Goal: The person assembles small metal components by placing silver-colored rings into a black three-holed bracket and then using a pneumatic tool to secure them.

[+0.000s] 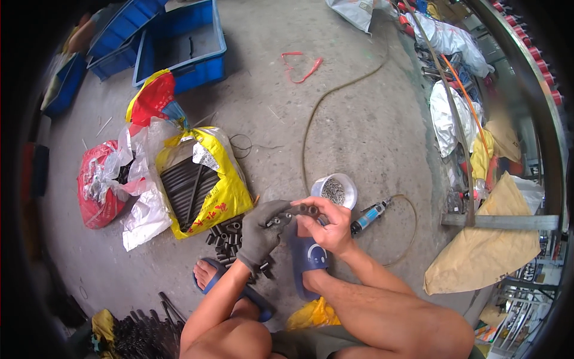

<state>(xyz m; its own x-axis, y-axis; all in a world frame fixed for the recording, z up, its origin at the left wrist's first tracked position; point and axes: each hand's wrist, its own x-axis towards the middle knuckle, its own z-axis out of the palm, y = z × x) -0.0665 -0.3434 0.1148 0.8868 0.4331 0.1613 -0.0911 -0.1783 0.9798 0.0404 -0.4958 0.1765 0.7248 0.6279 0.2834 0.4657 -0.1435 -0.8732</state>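
My left hand (263, 227), in a dark grey glove, is closed, with small silvery metal pieces (276, 221) showing among its fingers. My bare right hand (332, 226) pinches short black tubes (308, 210) against the gloved fingertips. How many pieces each hand has is hard to make out. Just beyond the right hand stands a white tub (351, 186) with many small metal pins (333, 191). A pile of short black tube pieces (226, 239) lies on the floor beside the left hand. To the right rests a blue and black air tool (371, 216) with a hose.
A yellow sack (239, 194) holds long black rods (185, 188); a red bag (98, 200) lies beside it. Blue crates (219, 66) stand far left. A hose (308, 125) crosses the floor. Bags and a tan sack (484, 251) line the right. More black rods (140, 335) lie near left.
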